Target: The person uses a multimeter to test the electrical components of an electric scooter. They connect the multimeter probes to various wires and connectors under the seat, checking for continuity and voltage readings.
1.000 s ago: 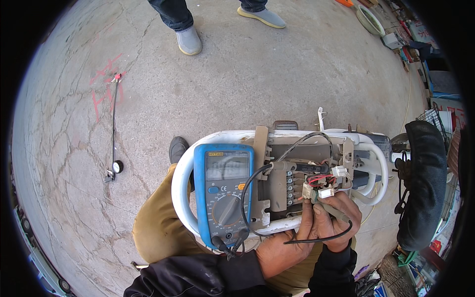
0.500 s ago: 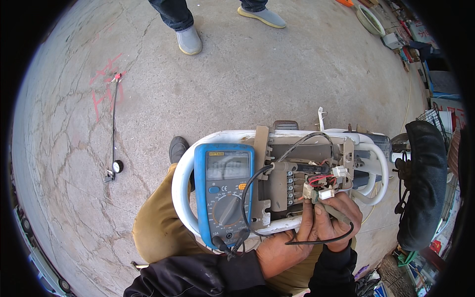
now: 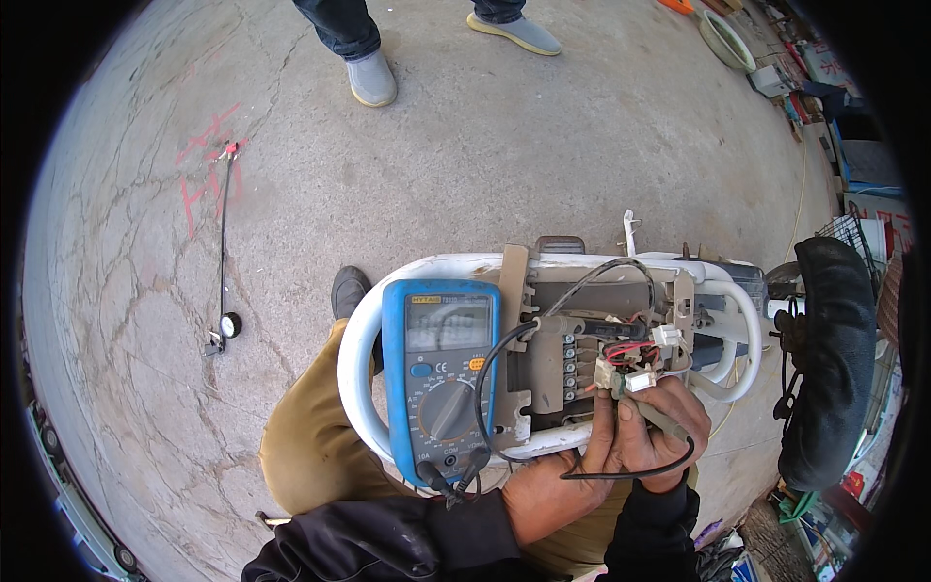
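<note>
My left hand [image 3: 567, 480] reaches in from the lower edge, its fingers closed at a white wire connector [image 3: 605, 374]. Beside it, my right hand [image 3: 662, 427] pinches a multimeter probe [image 3: 664, 419], its black lead looping back under the hand. The probe's tip is hidden among fingers and connectors. A second white connector [image 3: 640, 379] sits just above the right fingertips, and another plug [image 3: 666, 336] farther up, with red and black wires between. The blue multimeter [image 3: 441, 373] leans on the left end of the white tubular frame [image 3: 361, 388]. Another probe [image 3: 601, 330] lies across the open wiring bay.
A black padded seat [image 3: 826, 364] stands right of the frame. On the concrete floor lies a thin hose with a round gauge [image 3: 230, 325]. A person's grey shoes [image 3: 371, 80] are at the far side. Boxes and a pale basin [image 3: 726, 41] line the right edge.
The multimeter has shifted very slightly right, and its display digits look different. Both hands keep their hold at the connectors.
</note>
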A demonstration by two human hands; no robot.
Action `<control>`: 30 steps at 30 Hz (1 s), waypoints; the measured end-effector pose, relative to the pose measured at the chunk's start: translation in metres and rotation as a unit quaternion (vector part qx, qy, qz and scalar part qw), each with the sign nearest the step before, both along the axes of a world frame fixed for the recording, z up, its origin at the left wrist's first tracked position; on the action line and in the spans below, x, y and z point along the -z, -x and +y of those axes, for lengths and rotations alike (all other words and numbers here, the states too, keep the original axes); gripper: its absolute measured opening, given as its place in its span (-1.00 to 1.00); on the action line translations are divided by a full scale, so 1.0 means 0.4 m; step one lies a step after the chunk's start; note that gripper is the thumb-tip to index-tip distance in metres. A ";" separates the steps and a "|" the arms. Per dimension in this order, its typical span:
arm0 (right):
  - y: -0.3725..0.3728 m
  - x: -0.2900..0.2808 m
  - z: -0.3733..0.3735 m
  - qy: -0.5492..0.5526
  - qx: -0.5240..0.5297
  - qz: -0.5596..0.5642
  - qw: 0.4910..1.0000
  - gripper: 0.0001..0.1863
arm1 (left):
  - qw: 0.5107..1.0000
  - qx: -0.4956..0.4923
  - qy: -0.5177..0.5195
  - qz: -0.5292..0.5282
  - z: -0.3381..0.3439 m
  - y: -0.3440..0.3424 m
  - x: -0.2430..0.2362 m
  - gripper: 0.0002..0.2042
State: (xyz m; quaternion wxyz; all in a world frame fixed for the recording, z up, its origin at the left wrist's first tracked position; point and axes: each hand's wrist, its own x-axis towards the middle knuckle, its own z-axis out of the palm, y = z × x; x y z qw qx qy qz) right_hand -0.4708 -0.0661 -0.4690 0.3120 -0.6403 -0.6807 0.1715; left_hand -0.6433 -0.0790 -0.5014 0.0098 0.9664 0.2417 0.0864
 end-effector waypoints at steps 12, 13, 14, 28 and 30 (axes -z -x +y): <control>0.001 0.000 0.001 -0.007 -0.002 -0.004 1.000 -0.77 | 0.999 -0.014 0.034 -0.010 -0.019 -0.007 0.011 -0.53; 0.001 0.000 0.001 -0.006 -0.002 -0.003 1.000 -0.77 | 0.999 -0.014 0.035 -0.010 -0.019 -0.007 0.010 -0.53; 0.001 -0.001 0.002 -0.005 -0.001 -0.002 1.000 -0.78 | 0.999 -0.013 0.036 -0.010 -0.019 -0.007 0.010 -0.53; 0.000 -0.002 0.006 -0.004 -0.011 -0.002 1.000 -0.75 | 1.000 0.002 -0.026 0.005 -0.007 -0.008 0.011 -0.56; 0.001 -0.001 0.010 -0.002 -0.010 0.007 1.000 -0.75 | 0.997 0.019 -0.064 0.026 -0.008 -0.011 0.016 -0.57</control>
